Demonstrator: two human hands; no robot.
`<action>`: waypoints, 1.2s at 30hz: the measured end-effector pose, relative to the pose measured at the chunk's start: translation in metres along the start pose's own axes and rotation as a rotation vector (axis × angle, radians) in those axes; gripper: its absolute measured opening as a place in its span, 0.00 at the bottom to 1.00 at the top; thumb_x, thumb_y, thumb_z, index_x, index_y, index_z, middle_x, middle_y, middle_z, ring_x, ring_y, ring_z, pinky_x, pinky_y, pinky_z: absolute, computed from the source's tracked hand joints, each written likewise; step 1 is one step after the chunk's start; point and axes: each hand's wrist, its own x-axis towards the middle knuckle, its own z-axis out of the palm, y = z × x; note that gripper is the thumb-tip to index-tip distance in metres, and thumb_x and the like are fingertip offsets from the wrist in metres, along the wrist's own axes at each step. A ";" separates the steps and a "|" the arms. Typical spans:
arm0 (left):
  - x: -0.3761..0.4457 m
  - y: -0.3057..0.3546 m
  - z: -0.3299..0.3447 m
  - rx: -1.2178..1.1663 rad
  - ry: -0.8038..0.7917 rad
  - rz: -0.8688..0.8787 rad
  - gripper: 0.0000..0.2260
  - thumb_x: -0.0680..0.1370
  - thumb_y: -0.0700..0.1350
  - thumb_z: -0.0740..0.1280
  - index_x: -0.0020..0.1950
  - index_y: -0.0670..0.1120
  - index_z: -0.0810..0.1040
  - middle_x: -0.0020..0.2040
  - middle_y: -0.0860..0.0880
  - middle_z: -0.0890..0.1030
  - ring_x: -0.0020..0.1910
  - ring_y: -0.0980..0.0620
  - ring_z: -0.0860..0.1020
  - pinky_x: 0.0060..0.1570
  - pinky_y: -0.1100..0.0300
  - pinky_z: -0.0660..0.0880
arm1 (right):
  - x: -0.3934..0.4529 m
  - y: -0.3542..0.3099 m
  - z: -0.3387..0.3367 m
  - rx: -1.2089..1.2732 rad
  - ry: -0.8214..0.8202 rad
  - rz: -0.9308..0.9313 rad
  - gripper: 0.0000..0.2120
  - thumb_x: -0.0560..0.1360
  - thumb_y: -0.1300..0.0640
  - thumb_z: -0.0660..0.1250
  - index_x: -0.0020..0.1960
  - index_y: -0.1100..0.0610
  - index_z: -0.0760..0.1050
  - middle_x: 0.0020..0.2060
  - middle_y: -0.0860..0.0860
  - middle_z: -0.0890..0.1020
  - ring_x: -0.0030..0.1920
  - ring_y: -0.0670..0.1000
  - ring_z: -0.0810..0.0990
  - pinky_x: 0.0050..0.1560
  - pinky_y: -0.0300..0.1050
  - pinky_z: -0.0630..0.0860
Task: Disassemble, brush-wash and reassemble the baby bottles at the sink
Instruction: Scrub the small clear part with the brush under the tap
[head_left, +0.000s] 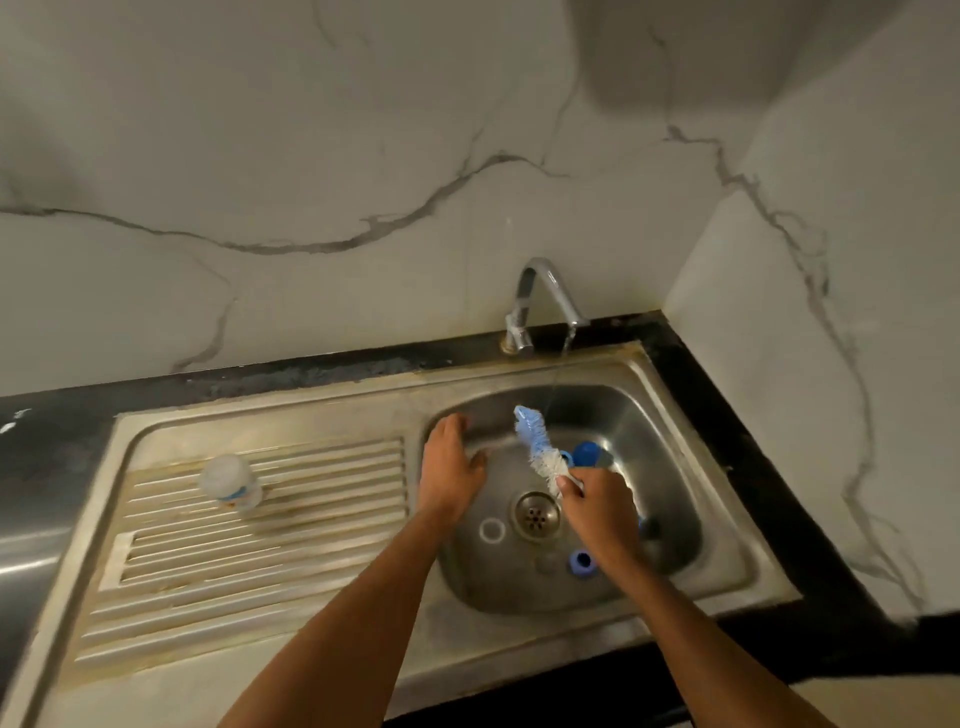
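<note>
My right hand grips the handle of a blue and white bottle brush, whose bristles point up and away over the basin. My left hand hovers over the left side of the sink basin with fingers relaxed and holds nothing. A clear baby bottle stands upside down on the ribbed draining board. Blue bottle parts lie in the basin: a cap behind the brush and a ring near my right wrist. A white ring lies left of the drain.
A chrome tap at the back runs a thin stream of water into the basin. The steel draining board spreads to the left. A black counter edge frames the sink, with marble-patterned walls behind and to the right.
</note>
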 end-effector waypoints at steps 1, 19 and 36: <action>0.001 0.005 0.013 0.014 -0.031 0.004 0.22 0.74 0.39 0.73 0.66 0.47 0.74 0.63 0.50 0.77 0.63 0.51 0.75 0.67 0.55 0.72 | 0.003 0.011 -0.006 0.006 0.006 0.018 0.11 0.79 0.55 0.66 0.39 0.57 0.79 0.31 0.47 0.77 0.31 0.45 0.74 0.29 0.32 0.60; 0.080 -0.013 0.188 0.079 -0.242 -0.214 0.16 0.79 0.40 0.70 0.67 0.44 0.77 0.62 0.44 0.81 0.60 0.46 0.80 0.59 0.55 0.77 | 0.083 0.112 -0.009 0.040 -0.051 0.143 0.09 0.79 0.53 0.65 0.43 0.54 0.80 0.33 0.45 0.81 0.35 0.43 0.80 0.38 0.47 0.81; 0.097 -0.030 0.217 0.129 -0.251 -0.231 0.10 0.79 0.35 0.65 0.56 0.45 0.82 0.51 0.49 0.80 0.46 0.56 0.76 0.45 0.67 0.71 | 0.104 0.130 -0.003 0.043 -0.064 0.163 0.10 0.80 0.54 0.66 0.43 0.55 0.81 0.32 0.45 0.81 0.34 0.41 0.79 0.35 0.38 0.76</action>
